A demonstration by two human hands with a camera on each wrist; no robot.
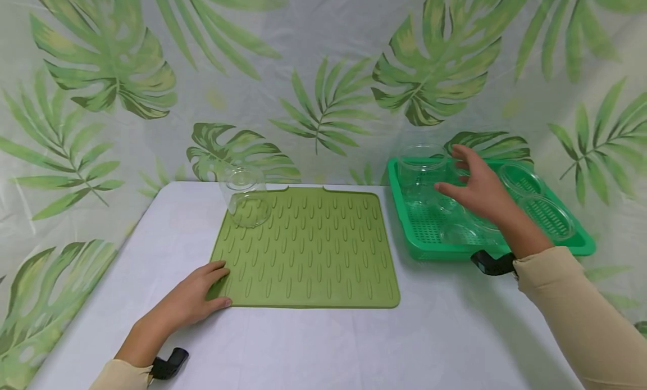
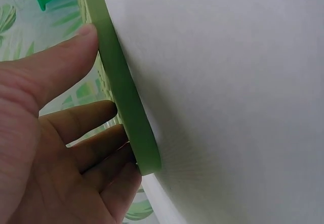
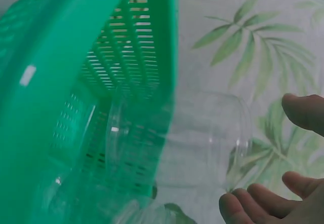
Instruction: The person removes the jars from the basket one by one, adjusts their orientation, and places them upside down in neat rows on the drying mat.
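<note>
My left hand (image 1: 194, 294) rests at the near left corner of a green ribbed drying mat (image 1: 308, 249). In the left wrist view, thumb and fingertips touch the edge of the mat (image 2: 124, 87) without curling round it. My right hand (image 1: 475, 187) is over a green plastic basket (image 1: 417, 252), thumb and fingers spread apart. Left of those fingers stands a tall clear jar-like container (image 1: 422, 173), its round rim up. The right wrist view shows this container (image 3: 197, 138) just off the fingertips, with nothing in the grasp.
Another clear container (image 1: 247, 202) stands on the far left corner of the mat. Several more clear round containers, one of them (image 1: 546, 217) near the right wall, lie in the basket. A leaf-patterned curtain (image 1: 323, 114) hangs behind the white table (image 1: 303, 350).
</note>
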